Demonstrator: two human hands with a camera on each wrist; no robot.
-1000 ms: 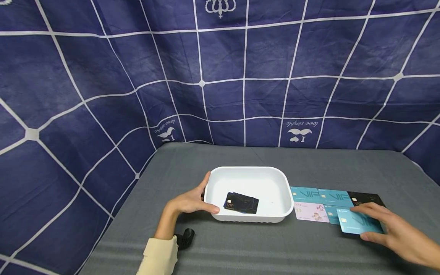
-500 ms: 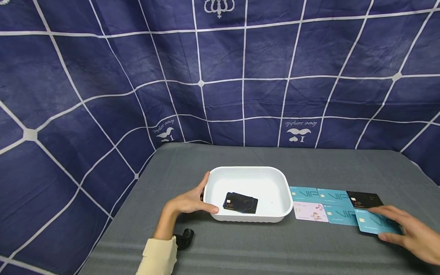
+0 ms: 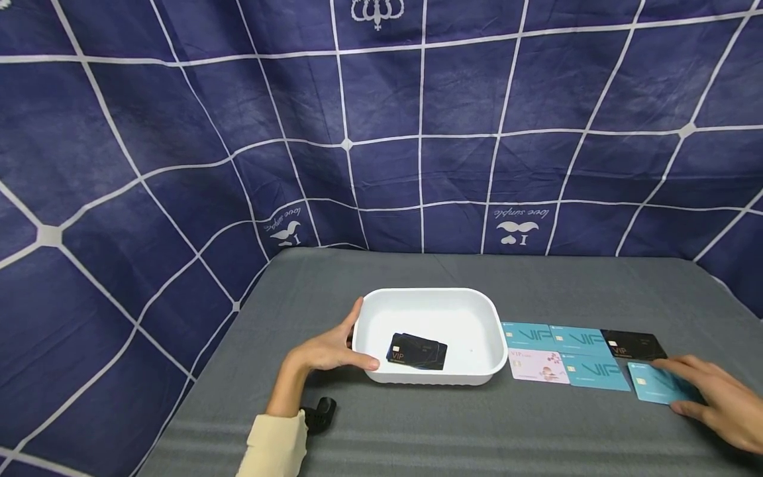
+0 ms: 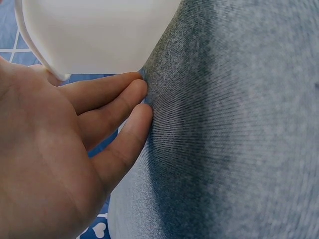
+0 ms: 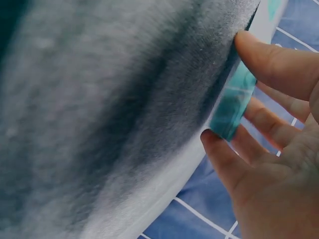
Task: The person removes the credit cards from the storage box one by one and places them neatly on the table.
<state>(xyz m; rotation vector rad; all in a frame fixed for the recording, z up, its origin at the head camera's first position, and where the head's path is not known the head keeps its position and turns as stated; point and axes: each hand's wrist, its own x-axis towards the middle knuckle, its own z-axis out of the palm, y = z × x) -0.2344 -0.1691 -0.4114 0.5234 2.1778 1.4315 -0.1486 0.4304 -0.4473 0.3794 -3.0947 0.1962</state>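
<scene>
My left hand [image 3: 330,348] lies against the left end of a white plastic tray [image 3: 471,318], thumb along the front wall and another finger at the side. In the left wrist view several fairly straight fingers [image 4: 114,107] reach under the tray's edge to the grey cloth. Inside the tray lies a small pile of black VIP cards [image 3: 417,351]. At the right, my right hand [image 3: 715,397] holds a teal VIP card [image 3: 652,383] by its edges between thumb and fingers, low over the cloth; the right wrist view shows that card [image 5: 232,107] between the fingertips.
Right of the tray, two teal cards [image 3: 527,336] and a black card [image 3: 633,344] form a back row. Below them sit a pink flowered card [image 3: 538,366] and another teal card [image 3: 595,372]. A blue checked curtain [image 3: 453,165] hangs behind the grey cloth-covered table [image 3: 393,268].
My right hand has moved right with the teal card, and down toward the cloth. The teal card beside the pink one, partly covered before, now shows whole. The left hand has stayed at the tray.
</scene>
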